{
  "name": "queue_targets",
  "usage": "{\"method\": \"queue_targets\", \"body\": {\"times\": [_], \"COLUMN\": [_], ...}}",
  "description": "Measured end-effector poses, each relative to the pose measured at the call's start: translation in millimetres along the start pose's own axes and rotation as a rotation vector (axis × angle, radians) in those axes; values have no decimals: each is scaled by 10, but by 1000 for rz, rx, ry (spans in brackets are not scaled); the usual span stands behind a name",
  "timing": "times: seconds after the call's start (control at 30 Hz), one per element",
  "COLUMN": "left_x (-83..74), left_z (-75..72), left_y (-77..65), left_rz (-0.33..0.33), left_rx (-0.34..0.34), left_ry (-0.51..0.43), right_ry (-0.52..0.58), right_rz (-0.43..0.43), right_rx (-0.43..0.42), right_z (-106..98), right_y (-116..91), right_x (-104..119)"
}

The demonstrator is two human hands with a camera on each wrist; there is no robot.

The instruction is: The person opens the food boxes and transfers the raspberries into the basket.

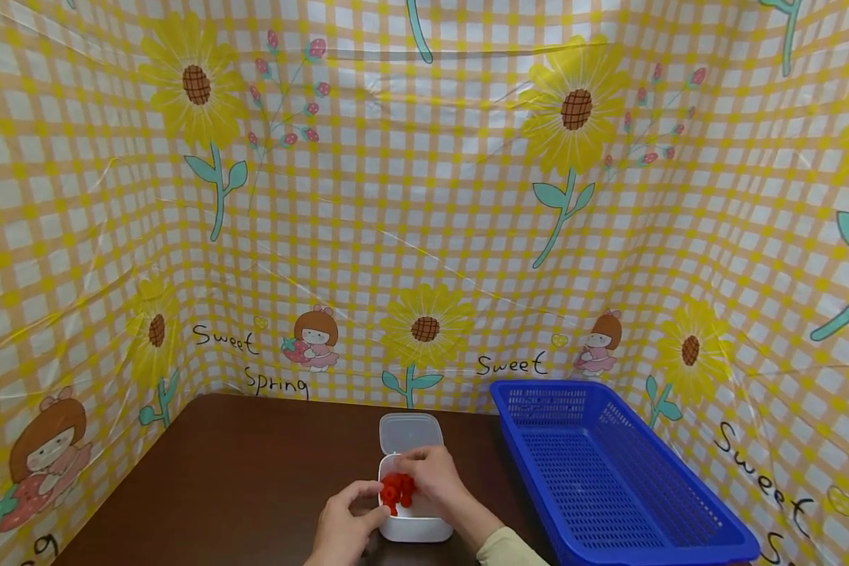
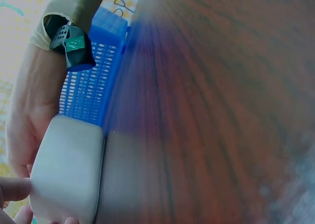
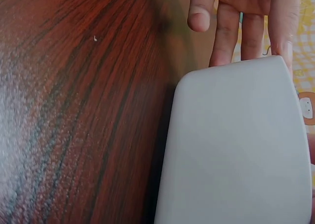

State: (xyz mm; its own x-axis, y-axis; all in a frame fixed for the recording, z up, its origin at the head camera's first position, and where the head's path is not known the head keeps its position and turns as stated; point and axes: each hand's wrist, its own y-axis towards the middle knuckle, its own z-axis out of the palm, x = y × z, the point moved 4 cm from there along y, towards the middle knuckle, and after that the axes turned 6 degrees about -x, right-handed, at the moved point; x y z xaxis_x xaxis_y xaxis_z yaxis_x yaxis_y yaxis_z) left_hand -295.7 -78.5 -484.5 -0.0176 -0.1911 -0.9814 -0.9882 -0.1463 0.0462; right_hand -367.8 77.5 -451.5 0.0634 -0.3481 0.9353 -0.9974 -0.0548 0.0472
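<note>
The left hand touches the white container's left side, fingers extended, unclenched; the right hand reaches inside, its grip unclear. Only the head view shows red pieces within the container.

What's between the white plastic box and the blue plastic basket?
A strip of dark brown tabletop, crossed nearer the camera by the person's right forearm and its cream sleeve; the head view shows it.
</note>
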Motion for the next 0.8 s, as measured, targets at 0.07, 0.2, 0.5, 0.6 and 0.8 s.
{"method": "queue_targets", "body": {"times": [0.07,0.2,0.5,0.6,0.8], "left_x": [-3,-3,-3,2,5], "left_z": [1,9,14,11,-3], "left_y": [2,1,-5,-17,-20], "left_rz": [12,33,43,43,81], "left_rx": [-6,-17,-22,-20,-24], "left_ry": [2,-3,-5,4,53], "right_ry": [-3,-14,-96,-117,-178], "right_rz": [20,34,27,21,1], "right_rx": [14,39,9,8,7], "right_z": [6,19,41,44,45], "right_y": [0,6,-8,-26,-44], "right_x": [0,-8,-18,-23,-40]}}
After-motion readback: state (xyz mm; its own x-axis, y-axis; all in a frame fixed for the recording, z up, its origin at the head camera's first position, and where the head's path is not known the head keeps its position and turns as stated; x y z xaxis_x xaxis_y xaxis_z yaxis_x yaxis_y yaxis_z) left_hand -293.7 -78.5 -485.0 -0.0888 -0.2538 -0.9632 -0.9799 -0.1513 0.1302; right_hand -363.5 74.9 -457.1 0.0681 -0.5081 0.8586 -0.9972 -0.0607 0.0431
